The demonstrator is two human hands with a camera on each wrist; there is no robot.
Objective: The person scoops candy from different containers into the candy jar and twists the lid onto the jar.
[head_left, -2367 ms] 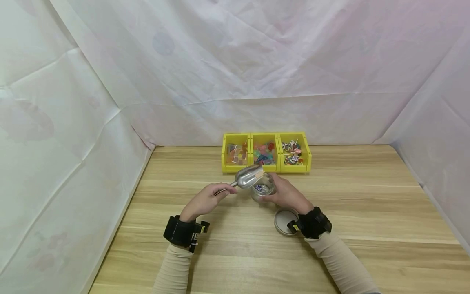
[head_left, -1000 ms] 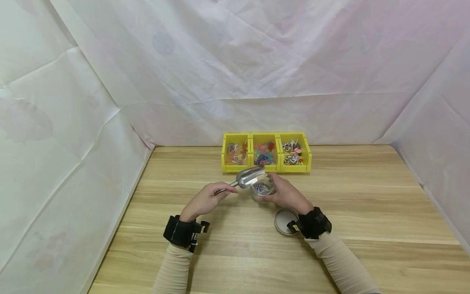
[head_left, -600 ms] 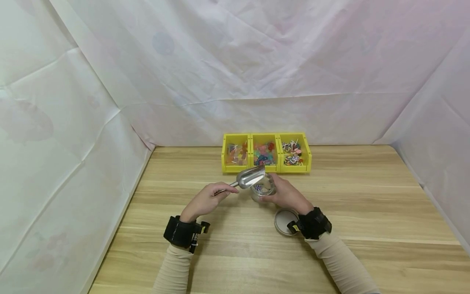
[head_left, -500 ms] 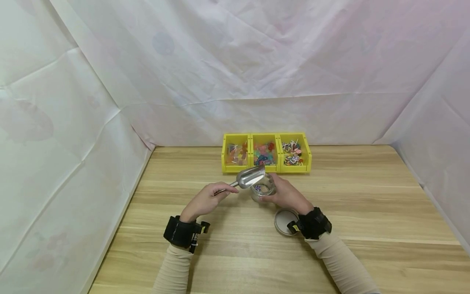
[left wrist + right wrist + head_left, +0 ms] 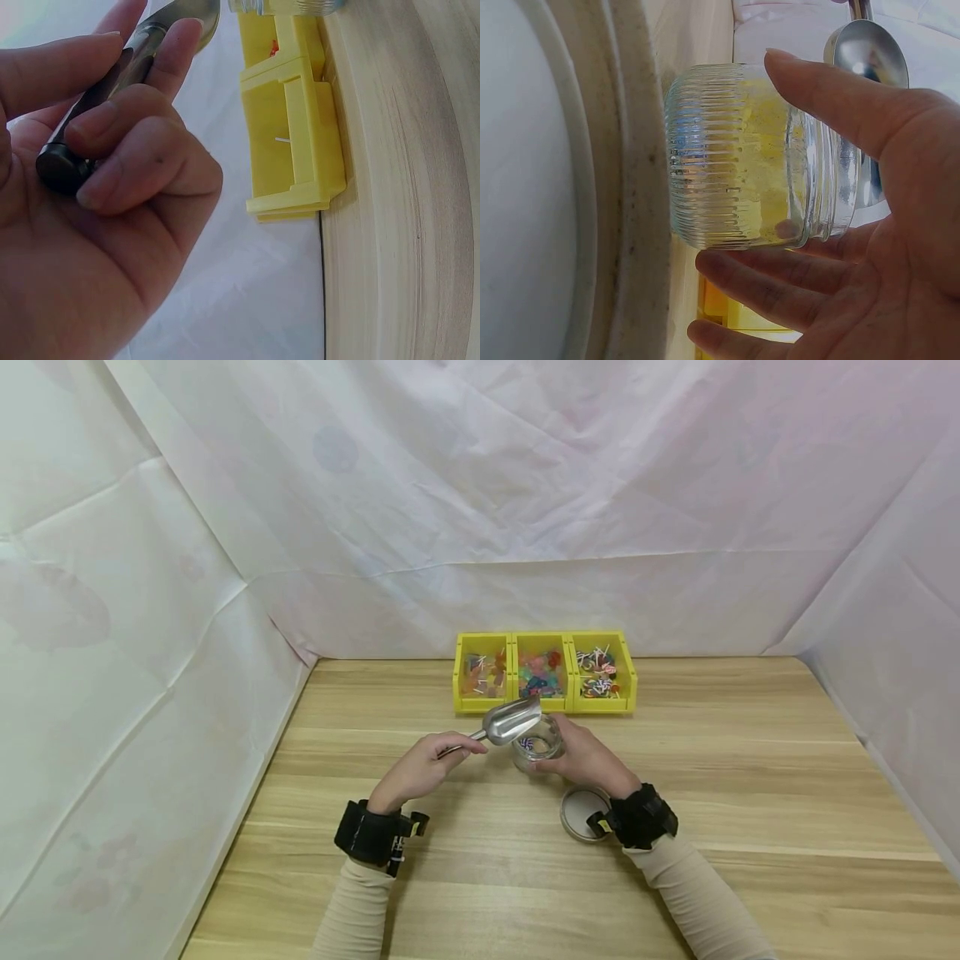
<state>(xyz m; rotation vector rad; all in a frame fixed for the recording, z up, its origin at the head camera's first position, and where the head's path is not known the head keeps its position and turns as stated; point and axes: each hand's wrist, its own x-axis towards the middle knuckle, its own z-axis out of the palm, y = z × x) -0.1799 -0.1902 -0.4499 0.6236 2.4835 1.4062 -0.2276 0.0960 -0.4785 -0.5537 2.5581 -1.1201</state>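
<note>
From my remote station I see a ribbed glass jar (image 5: 537,745) standing upright on the wooden table (image 5: 750,793) just in front of three yellow bins (image 5: 543,671) of sweets, with the right hand (image 5: 585,758) cupped about its side, thumb and fingers curved round the glass. The left hand (image 5: 420,768) clamps the dark handle of a metal scoop (image 5: 510,722), whose bowl is tipped over the jar's mouth; a few wrapped sweets appear to lie in the jar, though the glass blurs them. A round lid (image 5: 579,812) lies flat on the table by the right wrist.
</note>
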